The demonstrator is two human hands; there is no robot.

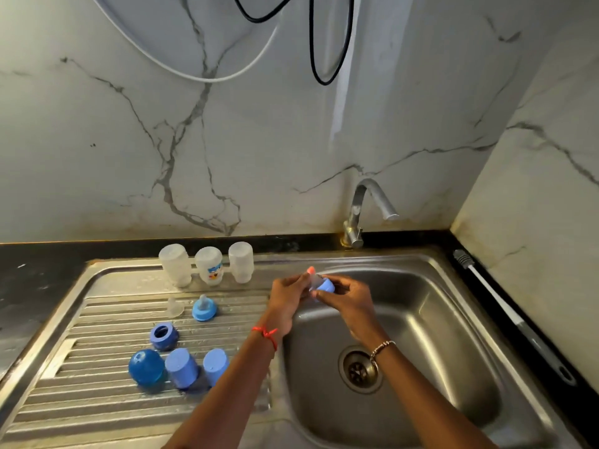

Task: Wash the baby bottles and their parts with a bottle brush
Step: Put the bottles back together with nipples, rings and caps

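Observation:
Over the left rim of the sink basin (pixel 431 306), my left hand (pixel 288 296) and my right hand (pixel 346 299) together hold a blue bottle ring (pixel 325 285) with a clear teat (pixel 315 279) in it. Three clear bottles (pixel 207 264) stand upside down at the back of the draining board (pixel 97 396). On the board lie a loose clear teat (pixel 175 306), a blue ring with a teat (pixel 203 308), an empty blue ring (pixel 163 335) and three blue caps (pixel 180 367). The bottle brush (pixel 518 319) lies on the right counter.
A steel tap (pixel 363 212) stands behind the basin, with no water seen running. The drain (pixel 359 369) is at the basin's bottom. A marble wall rises behind and to the right. Black and white cables (pixel 311 43) hang on the wall above.

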